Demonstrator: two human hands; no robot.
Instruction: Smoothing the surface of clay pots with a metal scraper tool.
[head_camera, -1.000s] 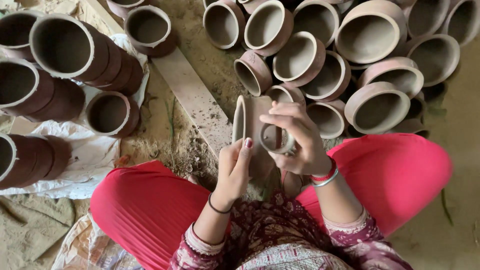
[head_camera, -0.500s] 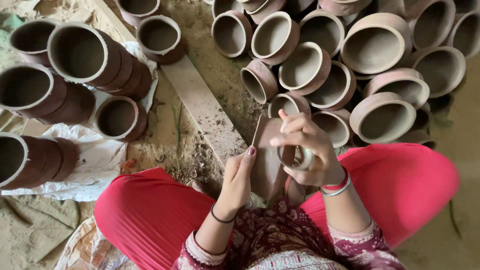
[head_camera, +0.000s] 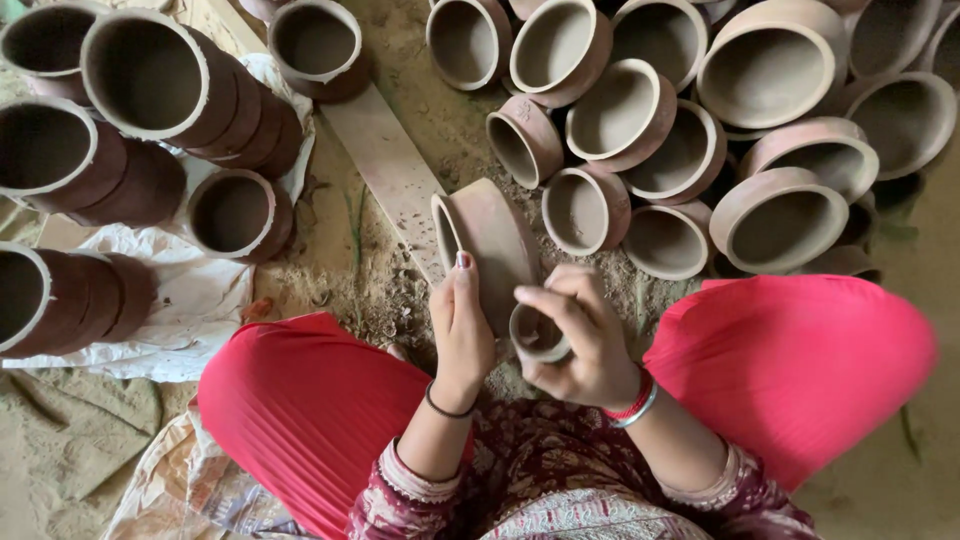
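A clay pot (head_camera: 492, 243) lies tipped on its side just beyond the person's lap, its open mouth turned to the left. The left hand (head_camera: 462, 325) presses flat against the pot's near side, fingers straight and close together, so it steadies the pot rather than grips it. Just to the right, the right hand (head_camera: 580, 335) is curled around a small clay ring (head_camera: 538, 334) (it may be a little cup; the fingers hide its base) and holds it close against the pot's near end.

Both knees, in bright red cloth, spread left and right of the hands. Beyond the pot on the left a flat wooden plank (head_camera: 385, 170) runs away across the sandy ground. On the far right a crowd of pale unfired bowls (head_camera: 700, 130) sits packed rim to rim. On the far left darker brown pots (head_camera: 140, 100) lie stacked inside one another on a white sheet (head_camera: 190, 300).
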